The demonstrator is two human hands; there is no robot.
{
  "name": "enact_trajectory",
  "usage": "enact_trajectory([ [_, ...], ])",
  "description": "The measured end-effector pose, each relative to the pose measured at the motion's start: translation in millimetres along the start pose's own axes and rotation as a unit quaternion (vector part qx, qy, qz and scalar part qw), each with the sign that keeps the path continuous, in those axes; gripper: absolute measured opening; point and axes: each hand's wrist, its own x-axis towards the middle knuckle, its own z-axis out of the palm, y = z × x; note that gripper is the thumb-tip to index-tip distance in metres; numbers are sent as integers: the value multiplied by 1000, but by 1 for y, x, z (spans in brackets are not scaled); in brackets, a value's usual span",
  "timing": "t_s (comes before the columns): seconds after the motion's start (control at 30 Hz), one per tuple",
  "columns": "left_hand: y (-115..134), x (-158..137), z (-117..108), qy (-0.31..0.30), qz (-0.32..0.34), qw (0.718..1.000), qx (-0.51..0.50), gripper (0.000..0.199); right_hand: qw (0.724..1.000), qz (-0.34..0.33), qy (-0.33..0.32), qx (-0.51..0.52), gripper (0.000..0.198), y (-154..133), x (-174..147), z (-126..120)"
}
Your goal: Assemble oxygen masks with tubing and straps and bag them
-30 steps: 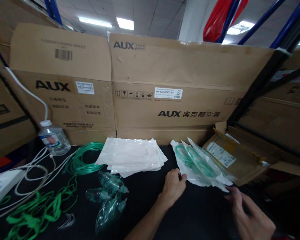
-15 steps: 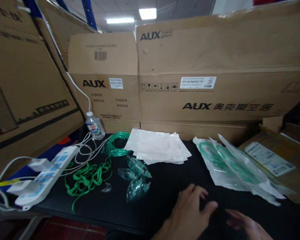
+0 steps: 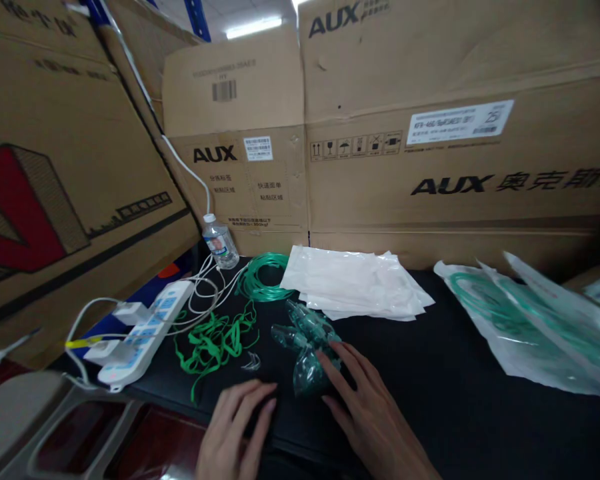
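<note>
My right hand reaches over the right side of several clear green oxygen masks. Its fingers are spread, the fingertips at the nearest mask; whether they touch it I cannot tell. Left of it, my left hand hovers at the table's front edge, fingers loosely bent, thumb apart, nothing in it. Between the left hand and a tangle of green elastic straps lie small thin strips, clear or metallic. Behind the masks are a coil of green tubing and a stack of white pouches.
Clear-fronted packs of green tubing lie on the right of the black table. A white power strip with plugs and cables runs along the left. A plastic bottle stands at the back, before tall cardboard boxes.
The view has turned left and somewhat down. Both hands have moved left, the right one from the bare table to the masks, the left one to the front edge near the straps.
</note>
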Motion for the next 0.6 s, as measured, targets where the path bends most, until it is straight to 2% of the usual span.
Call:
enact_trajectory([
  [0.1,-36,24,-22,-20,51,993,109,32,999,-33,-7,-16,56,7,-2,11],
  [0.23,-69,45,-21,-105,142,966,192,34,999,-45,4,-23,53,11,-1,19],
  [0.43,-100,53,-15,-188,150,938,251,35,998,-57,4,15,55,4,0,14],
  [0.6,-112,61,-11,-179,151,940,248,34,997,-58,-10,41,55,0,0,1],
])
